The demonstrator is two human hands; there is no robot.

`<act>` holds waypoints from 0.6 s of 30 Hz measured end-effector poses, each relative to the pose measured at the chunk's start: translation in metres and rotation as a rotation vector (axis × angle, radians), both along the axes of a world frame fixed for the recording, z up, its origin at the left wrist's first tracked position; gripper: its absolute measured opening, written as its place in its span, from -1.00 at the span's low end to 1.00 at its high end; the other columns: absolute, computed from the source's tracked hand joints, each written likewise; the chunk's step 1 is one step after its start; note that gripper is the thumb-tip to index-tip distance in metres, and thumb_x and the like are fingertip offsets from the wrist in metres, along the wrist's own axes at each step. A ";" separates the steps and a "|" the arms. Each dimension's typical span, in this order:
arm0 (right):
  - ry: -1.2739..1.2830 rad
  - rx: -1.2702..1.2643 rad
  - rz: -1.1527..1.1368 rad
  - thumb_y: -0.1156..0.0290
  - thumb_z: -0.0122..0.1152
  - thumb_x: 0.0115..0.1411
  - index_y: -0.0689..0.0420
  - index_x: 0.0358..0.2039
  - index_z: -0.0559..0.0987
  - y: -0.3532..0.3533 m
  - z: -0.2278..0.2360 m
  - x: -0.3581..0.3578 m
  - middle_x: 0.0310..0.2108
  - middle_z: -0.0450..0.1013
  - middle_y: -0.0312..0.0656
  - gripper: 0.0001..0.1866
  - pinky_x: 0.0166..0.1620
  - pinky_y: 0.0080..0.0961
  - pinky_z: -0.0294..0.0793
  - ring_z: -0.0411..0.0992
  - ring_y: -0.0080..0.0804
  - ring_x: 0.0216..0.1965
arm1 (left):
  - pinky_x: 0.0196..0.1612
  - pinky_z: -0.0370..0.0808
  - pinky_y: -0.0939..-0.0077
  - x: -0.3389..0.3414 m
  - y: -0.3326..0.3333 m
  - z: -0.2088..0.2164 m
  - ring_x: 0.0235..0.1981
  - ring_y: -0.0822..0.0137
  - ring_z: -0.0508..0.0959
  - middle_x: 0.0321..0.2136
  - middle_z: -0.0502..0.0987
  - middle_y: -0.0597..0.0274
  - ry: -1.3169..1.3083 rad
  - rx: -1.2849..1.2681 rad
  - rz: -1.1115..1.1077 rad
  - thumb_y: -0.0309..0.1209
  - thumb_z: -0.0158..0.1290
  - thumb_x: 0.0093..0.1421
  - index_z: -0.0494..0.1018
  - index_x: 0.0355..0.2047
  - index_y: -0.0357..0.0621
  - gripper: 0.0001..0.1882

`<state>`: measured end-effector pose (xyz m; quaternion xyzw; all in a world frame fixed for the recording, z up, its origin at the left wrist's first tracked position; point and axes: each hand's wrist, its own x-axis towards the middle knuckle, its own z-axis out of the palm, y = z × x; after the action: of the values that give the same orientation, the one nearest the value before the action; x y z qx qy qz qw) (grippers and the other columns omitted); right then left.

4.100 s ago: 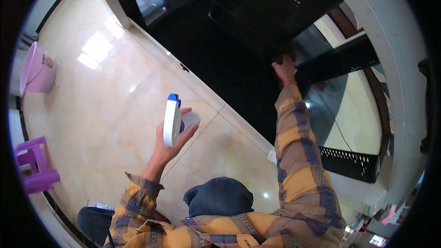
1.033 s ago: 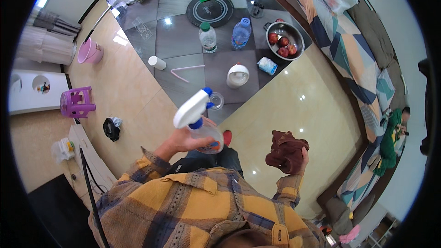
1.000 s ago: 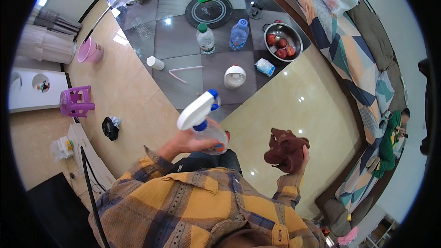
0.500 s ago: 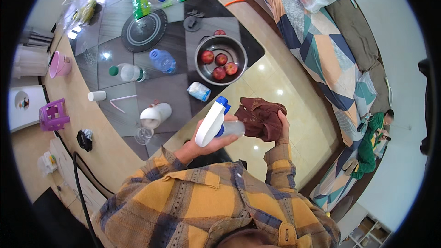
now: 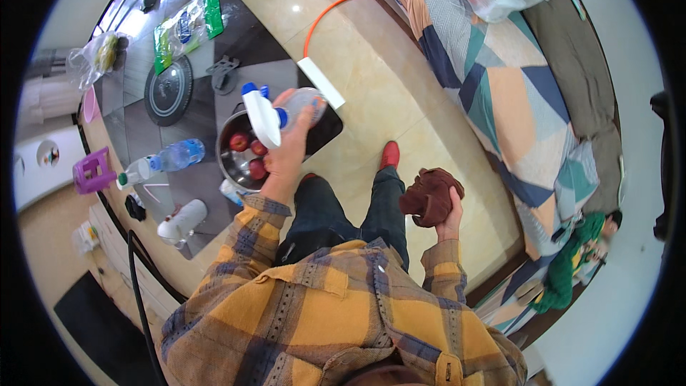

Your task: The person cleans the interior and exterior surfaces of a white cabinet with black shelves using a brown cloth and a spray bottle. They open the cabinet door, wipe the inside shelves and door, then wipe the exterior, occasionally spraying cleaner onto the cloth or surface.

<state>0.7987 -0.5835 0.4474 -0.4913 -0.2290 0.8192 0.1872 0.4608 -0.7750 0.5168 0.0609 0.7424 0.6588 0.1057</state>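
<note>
Stool: purple (image 5: 93, 171), far left on my feed, well apart from the pan (image 5: 232, 169), which I take as my landmark.
Plastic bag: clear (image 5: 98, 57), something yellow-green inside, left of the pan and farther from the person.
Bottles: I count 2 left of the pan, 1 green-capped (image 5: 136, 171) and 1 blue (image 5: 179, 155).
Mat: round, black (image 5: 169, 91), on the table (image 5: 250, 43), left of and beyond the pan.
Container: white (image 5: 184, 221), left of the pan and nearer the person.
Pack: green and clear (image 5: 189, 28), past the mat, farther from the person than the pan.
Apples: red (image 5: 258, 148), at least 3, inside the pan; the left hand (image 5: 287, 154) may hide more from me.
Spray bottle: white head, blue nozzle, clear body (image 5: 283, 117), held across the pan's right rim as I see it; touching or above, I cannot tell.
Left hand: fingers wrapped around the spray bottle's body, just right of the pan.
Hose: orange (image 5: 325, 18), right of and beyond the pan.
Shoe: red (image 5: 389, 155), on the floor right of the pan.
Cloth: dark brown, bunched (image 5: 432, 196), well right of the pan.
Right hand: fingers closed on the cloth's right side (image 5: 450, 218).
Sofa: patterned cover (image 5: 500, 93), far right of the pan.
Co-worker: a person in green (image 5: 572, 268), on the sofa.
</note>
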 end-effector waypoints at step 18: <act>-0.005 0.025 0.612 0.36 0.25 0.16 0.25 0.15 0.39 0.160 -0.134 -0.311 0.06 0.45 -0.11 -0.44 0.09 -0.37 0.45 0.45 -0.32 0.04 | 0.06 0.49 0.42 -0.083 0.050 -0.052 -0.04 0.31 0.50 -0.05 0.47 0.11 0.127 -0.153 0.588 -0.67 0.22 0.10 0.30 0.14 -0.33 -0.42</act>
<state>0.4882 -0.4233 0.3131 -0.3993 -0.3769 0.8334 -0.0627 0.3781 -0.7252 0.4644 -0.1235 0.7808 0.5982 -0.1316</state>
